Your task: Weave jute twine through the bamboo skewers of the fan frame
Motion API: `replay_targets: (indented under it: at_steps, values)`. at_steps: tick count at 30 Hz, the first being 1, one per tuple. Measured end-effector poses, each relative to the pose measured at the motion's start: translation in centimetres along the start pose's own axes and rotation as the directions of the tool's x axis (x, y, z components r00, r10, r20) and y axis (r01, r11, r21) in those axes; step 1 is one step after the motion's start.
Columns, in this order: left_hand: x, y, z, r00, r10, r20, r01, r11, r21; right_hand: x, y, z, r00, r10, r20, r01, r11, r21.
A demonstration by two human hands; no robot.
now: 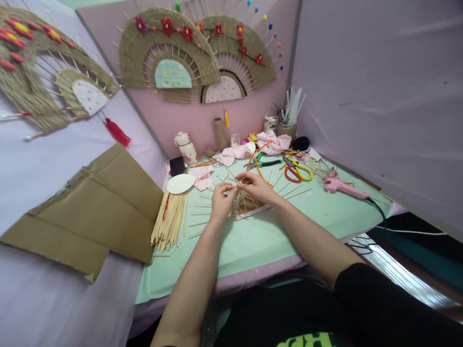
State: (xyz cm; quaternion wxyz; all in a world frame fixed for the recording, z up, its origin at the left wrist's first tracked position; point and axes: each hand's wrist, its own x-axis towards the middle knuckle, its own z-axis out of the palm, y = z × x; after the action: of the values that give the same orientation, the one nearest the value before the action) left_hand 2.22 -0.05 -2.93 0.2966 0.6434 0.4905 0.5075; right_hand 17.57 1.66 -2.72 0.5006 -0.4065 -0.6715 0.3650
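Observation:
A half-round fan frame [249,207] of brown card with a pale pink edge lies on the green table. Thin wooden sticks [201,213] spread from it to the left, back and right. Over its upper part my left hand [222,201] is closed in a pinch, and my right hand [259,188] pinches close beside it. Pale, string-like twine [247,196] hangs in loops between and below my fingers; both hands appear to grip it. My fingertips nearly meet, so the exact spot they hold is partly hidden.
Left of the frame lies a bundle of sticks [170,221] with a white oval disc [181,183] on it. Behind are pliers [265,163], scissors [298,171] and pink cloth [273,143]. A pink glue gun [345,186] with its cord lies right. Cardboard [94,207] leans left.

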Motion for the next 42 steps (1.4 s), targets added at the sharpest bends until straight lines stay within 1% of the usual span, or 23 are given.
replay_targets:
  at_steps: [2,3,4,5,8,12,14,16,18,22,25,29,32,35,38,40,42]
  values:
    - [0.1,-0.2,0.0,1.0,-0.006,-0.029,0.007,1.0,0.017,0.1,0.0,-0.1,0.992,-0.006,-0.124,-0.002,0.998,-0.069]
    - [0.1,-0.3,0.0,0.999,-0.007,-0.051,0.009,0.999,0.035,0.1,0.0,-0.1,0.987,-0.005,-0.163,-0.011,0.995,-0.1]
    - [0.1,-0.3,0.0,0.997,-0.003,-0.076,0.008,0.998,0.059,0.1,-0.2,-0.2,0.985,0.0,-0.173,-0.022,0.992,-0.126]
    - [0.1,-0.4,0.0,0.995,0.007,-0.097,0.002,0.996,0.087,0.1,-0.4,-0.2,0.988,0.006,-0.154,-0.029,0.989,-0.147]
    - [0.0,-0.4,0.0,0.991,0.062,-0.121,-0.04,0.984,0.176,-0.2,-1.4,0.1,1.0,0.021,-0.017,-0.024,0.983,-0.181]
    - [-0.3,-0.4,0.0,0.983,0.167,-0.079,-0.141,0.955,0.26,-0.6,-2.2,0.6,0.997,0.07,-0.03,-0.074,0.986,-0.15]
    - [-0.4,-0.4,0.1,0.975,0.212,-0.065,-0.186,0.939,0.288,-0.6,-2.2,0.7,0.995,0.092,-0.034,-0.096,0.988,-0.122]
    - [-0.5,-0.4,0.2,0.971,0.232,-0.06,-0.205,0.933,0.296,-0.5,-1.9,0.7,0.994,0.107,-0.033,-0.11,0.987,-0.117]
    - [-0.5,-0.3,0.2,0.975,0.212,-0.068,-0.186,0.943,0.276,-0.4,-1.4,0.7,0.993,0.113,-0.044,-0.118,0.985,-0.127]
    - [-0.3,-0.1,0.2,0.99,0.076,-0.121,-0.055,0.984,0.168,-0.2,-0.8,0.6,0.988,0.126,-0.086,-0.137,0.981,-0.135]
    - [-0.3,0.2,0.2,0.993,0.013,-0.12,0.0,0.994,0.11,-0.2,-1.0,0.7,0.99,0.121,-0.07,-0.128,0.985,-0.112]
    - [-0.3,0.3,0.2,0.996,0.027,-0.082,-0.02,0.996,0.083,-0.5,-1.8,0.8,0.997,0.063,-0.038,-0.066,0.993,-0.099]
    - [-0.1,0.1,0.1,0.996,0.034,-0.079,-0.029,0.998,0.058,-0.6,-2.0,0.9,0.999,0.026,-0.023,-0.028,0.995,-0.093]
    - [0.0,-0.1,0.1,0.993,-0.024,-0.115,0.021,0.999,-0.029,-0.6,-1.9,0.8,0.998,0.059,-0.023,-0.061,0.992,-0.111]
    - [0.1,-0.3,0.1,0.99,-0.098,-0.102,0.087,0.99,-0.113,-0.5,-1.7,0.7,0.993,0.115,-0.027,-0.117,0.989,-0.092]
    - [0.1,-0.3,0.2,0.993,-0.087,-0.075,0.079,0.991,-0.105,-0.4,-1.7,0.6,0.991,0.133,-0.011,-0.133,0.99,-0.044]
    - [0.0,-0.2,0.2,0.998,-0.04,-0.057,0.036,0.997,-0.073,-0.4,-1.7,0.6,0.991,0.131,0.015,-0.132,0.991,0.016]
